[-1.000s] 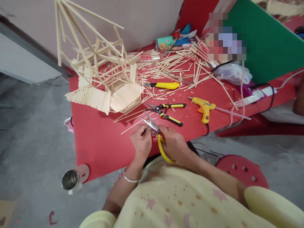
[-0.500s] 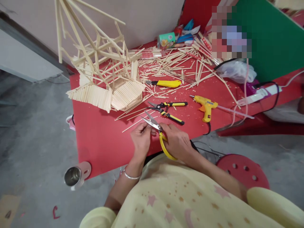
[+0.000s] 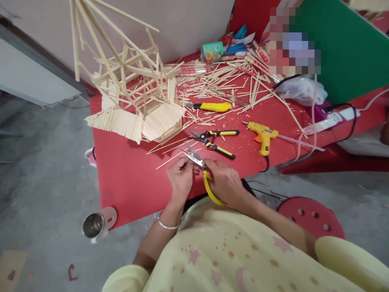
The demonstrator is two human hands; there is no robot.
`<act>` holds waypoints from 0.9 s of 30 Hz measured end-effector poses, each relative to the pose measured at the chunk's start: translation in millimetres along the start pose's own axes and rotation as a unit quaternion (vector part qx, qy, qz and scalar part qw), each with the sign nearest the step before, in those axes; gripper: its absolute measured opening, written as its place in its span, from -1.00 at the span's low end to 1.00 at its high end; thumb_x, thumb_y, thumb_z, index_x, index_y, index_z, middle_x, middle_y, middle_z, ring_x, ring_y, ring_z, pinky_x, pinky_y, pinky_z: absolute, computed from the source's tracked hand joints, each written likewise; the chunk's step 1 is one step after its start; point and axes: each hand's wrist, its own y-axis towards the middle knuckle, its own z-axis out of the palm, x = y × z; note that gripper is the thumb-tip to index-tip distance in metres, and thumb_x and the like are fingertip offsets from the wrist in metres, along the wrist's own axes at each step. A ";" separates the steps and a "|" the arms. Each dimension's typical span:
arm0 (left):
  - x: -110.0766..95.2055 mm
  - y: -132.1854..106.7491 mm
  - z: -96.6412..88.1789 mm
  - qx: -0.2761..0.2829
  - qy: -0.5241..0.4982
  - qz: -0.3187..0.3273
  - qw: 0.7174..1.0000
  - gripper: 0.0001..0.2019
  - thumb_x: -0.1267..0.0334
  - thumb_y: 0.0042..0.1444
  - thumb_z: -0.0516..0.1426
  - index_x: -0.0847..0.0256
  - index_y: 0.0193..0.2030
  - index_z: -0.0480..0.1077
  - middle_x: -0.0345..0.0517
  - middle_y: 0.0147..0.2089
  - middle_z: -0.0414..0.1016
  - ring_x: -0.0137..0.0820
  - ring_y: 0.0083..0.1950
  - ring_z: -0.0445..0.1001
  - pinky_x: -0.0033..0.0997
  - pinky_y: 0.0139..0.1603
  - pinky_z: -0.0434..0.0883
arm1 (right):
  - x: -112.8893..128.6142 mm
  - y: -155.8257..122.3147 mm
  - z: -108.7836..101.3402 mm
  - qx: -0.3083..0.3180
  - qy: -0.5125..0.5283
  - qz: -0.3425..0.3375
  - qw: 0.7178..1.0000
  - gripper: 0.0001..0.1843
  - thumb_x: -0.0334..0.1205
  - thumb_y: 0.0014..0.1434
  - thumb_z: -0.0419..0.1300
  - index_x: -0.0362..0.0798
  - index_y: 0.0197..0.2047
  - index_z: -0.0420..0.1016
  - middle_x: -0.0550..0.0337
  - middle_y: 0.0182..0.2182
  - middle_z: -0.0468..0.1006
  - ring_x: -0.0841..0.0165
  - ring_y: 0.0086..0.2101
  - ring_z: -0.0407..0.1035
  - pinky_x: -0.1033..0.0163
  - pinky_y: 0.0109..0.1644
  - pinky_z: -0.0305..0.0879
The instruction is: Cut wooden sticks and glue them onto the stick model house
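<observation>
My right hand (image 3: pixel 225 180) grips the yellow loop handle of a pair of scissors (image 3: pixel 197 162), whose steel blades stand open and point up and left. My left hand (image 3: pixel 180 177) is closed in a pinch right at the blades, on something small I cannot make out. Both hands hover over the near edge of the red table (image 3: pixel 127 178). Just beyond the blades lie yellow-and-black pliers (image 3: pixel 214 142) and a few loose wooden sticks (image 3: pixel 170 156).
A tall stick-built house frame (image 3: pixel 133 97) stands at the table's left. A yellow utility knife (image 3: pixel 212 107), a yellow glue gun (image 3: pixel 263 138), scattered sticks and a green can (image 3: pixel 212 51) lie further back. A steel cup (image 3: pixel 92 225) and a red stool (image 3: pixel 310 217) sit on the floor.
The view has shifted slightly; both hands stay together at the scissors, which have edged a little up the table.
</observation>
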 end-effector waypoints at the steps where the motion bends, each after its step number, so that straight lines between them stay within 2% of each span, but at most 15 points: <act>1: 0.2 -0.6 0.2 0.000 -0.002 -0.003 1.000 -0.90 0.33 0.09 0.25 0.26 -0.40 0.59 -0.17 -0.48 0.53 -0.49 -0.52 0.49 -0.52 -0.45 0.48 | -0.5 -0.1 1.5 -0.001 0.003 0.000 1.000 -0.61 -0.16 0.35 0.00 0.02 0.18 0.42 0.04 -0.22 0.55 0.27 -0.29 0.42 0.27 -0.34 -0.02; 7: 0.6 -3.3 2.5 0.000 -0.021 -0.010 1.000 -0.90 0.31 0.09 0.26 0.26 -0.39 0.59 -0.16 -0.50 0.53 -0.48 -0.51 0.49 -0.51 -0.44 0.47 | -2.9 0.1 6.4 -0.019 0.011 -0.001 1.000 -0.60 -0.15 0.34 0.01 0.00 0.17 0.43 0.04 -0.23 0.58 0.26 -0.30 0.44 0.26 -0.34 0.00; 14: 7.5 -3.4 3.4 -0.007 -0.036 -0.036 0.999 -0.87 0.25 0.09 0.29 0.28 -0.34 0.60 -0.16 -0.52 0.55 -0.47 -0.53 0.50 -0.50 -0.45 0.48 | -6.8 1.6 9.2 -0.012 0.020 0.000 1.000 -0.59 -0.14 0.31 0.06 0.00 0.18 0.43 0.04 -0.19 0.62 0.26 -0.33 0.47 0.26 -0.35 0.01; 20: 9.3 -2.2 3.8 -0.025 -0.068 -0.043 0.996 -0.81 0.20 0.06 0.34 0.29 -0.25 0.62 -0.17 -0.50 0.57 -0.47 -0.55 0.49 -0.46 -0.45 0.51 | -8.3 2.7 11.1 0.017 0.050 0.003 0.999 -0.64 -0.19 0.32 0.04 -0.02 0.12 0.47 0.08 -0.31 0.64 0.28 -0.35 0.49 0.27 -0.34 0.03; 24: 5.8 -0.5 4.4 -0.023 -0.114 -0.049 0.992 -0.78 0.18 0.02 0.38 0.28 -0.26 0.60 -0.16 -0.48 0.58 -0.48 -0.54 0.50 -0.47 -0.47 0.50 | -7.6 4.4 13.6 -0.038 0.016 0.022 0.999 -0.57 -0.09 0.33 0.09 0.05 0.22 0.44 0.11 -0.28 0.64 0.28 -0.38 0.48 0.25 -0.38 -0.01; 27: -0.4 1.7 0.8 -0.024 -0.163 -0.065 0.984 -0.74 0.17 -0.05 0.41 0.28 -0.28 0.57 -0.14 -0.45 0.60 -0.46 -0.53 0.52 -0.52 -0.53 0.46 | -11.3 5.4 21.4 -0.103 -0.050 0.024 0.993 -0.45 0.00 0.33 0.11 -0.01 0.31 0.38 0.04 -0.21 0.63 0.25 -0.34 0.47 0.24 -0.40 0.02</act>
